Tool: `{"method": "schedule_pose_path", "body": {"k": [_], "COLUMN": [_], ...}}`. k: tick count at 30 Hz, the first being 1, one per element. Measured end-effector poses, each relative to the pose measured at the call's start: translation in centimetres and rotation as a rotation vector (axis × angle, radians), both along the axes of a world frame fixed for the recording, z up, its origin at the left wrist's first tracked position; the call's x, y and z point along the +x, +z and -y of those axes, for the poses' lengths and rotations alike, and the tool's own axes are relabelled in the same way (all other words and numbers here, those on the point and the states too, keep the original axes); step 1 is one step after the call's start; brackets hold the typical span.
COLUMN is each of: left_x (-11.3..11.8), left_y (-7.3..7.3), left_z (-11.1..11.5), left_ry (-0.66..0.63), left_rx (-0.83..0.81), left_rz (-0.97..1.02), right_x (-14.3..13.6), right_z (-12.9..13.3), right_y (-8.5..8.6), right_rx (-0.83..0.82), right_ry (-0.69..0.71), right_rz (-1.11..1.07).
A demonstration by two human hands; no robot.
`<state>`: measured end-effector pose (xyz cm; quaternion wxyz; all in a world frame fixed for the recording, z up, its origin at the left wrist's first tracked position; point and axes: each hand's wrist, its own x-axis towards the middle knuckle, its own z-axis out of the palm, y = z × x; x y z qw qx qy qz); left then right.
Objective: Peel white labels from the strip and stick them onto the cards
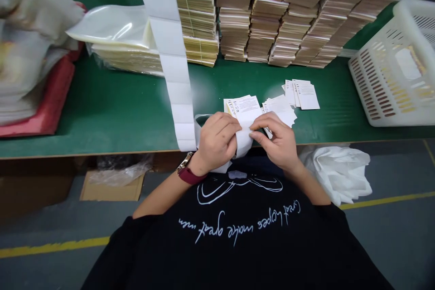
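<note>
A long strip of white labels (175, 68) hangs down from the top of the view to the table's front edge. Its lower part appears to bend round toward my hands, though my left wrist partly hides it. My left hand (218, 138) is closed on a curled white piece of the strip, fingers bent over its left side. Thumb and forefinger of my right hand (277, 140) pinch the same piece at its right edge. Just beyond my fingers lies a pile of printed cards (247, 105). More white cards (281, 106) are spread beside my right hand.
Small printed cards (306, 95) lie farther right on the green table (129, 113). Tall card stacks (261, 22) line the back. A white basket (384, 77) stands right; plastic-wrapped sheets (118, 31) and a red tray (44, 108) are left. A white bag (343, 172) sits below.
</note>
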<state>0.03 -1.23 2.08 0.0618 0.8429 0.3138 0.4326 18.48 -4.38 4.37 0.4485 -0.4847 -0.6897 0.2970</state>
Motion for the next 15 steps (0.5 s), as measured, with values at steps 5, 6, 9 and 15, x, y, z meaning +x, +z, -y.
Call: {"method": "schedule_pose_path", "body": {"k": [5,6,9,15], "left_x": [0.3,0.3,0.2,0.0], "left_y": [-1.0,-1.3,-2.3,-3.3], "left_z": [0.2,0.1,-0.1,-0.5], "left_ry": [0.004,0.006,-0.03,-0.121], "left_rx": [-0.039,-0.018,0.054,0.012], "left_rz": [0.017,0.019,0.015,0.004], "right_x": [1.3,1.6,2.4,1.3], "right_z": [0.6,0.3,-1.3,-4.5], "right_y": [0.5,0.6,0.7,-0.9], "right_rx": [0.205,0.207,0.125,-0.218], "right_ry": [-0.248,-0.302,-0.384,-0.223], "right_rz": [-0.035,-0.065,-0.089,0.068]}}
